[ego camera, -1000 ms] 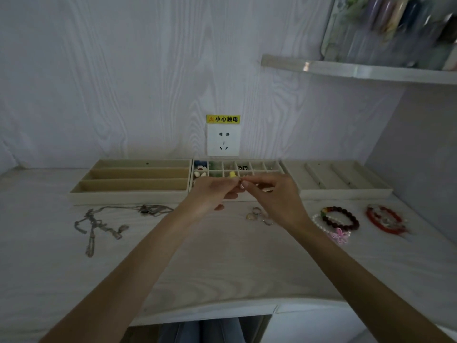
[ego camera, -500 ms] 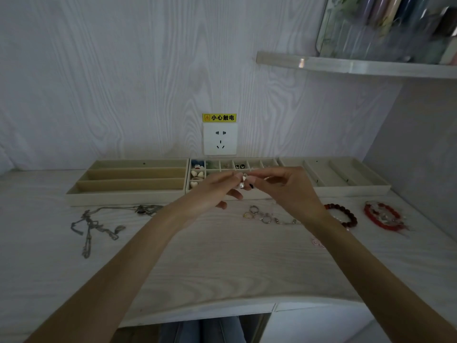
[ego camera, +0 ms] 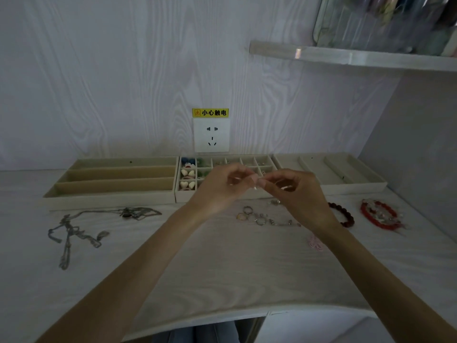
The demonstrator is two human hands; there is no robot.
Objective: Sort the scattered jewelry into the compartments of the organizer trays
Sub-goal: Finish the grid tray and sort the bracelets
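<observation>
Both hands meet over the middle tray, pinching one small piece of jewelry.

The left hand [ego camera: 220, 186] and right hand [ego camera: 294, 191] pinch the tiny item [ego camera: 256, 185] between fingertips above the middle tray [ego camera: 188, 196]; what it is is too blurred to tell. Rings [ego camera: 249, 215] lie on the desk [ego camera: 222, 268] just below, necklaces [ego camera: 74, 231] far left, bracelets [ego camera: 378, 214] right.

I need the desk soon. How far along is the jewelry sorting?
Started only: the middle tray holds some small pieces. Both hands, left and right, pinch one tiny item. Rings, necklaces and bracelets remain on the desk.
</observation>
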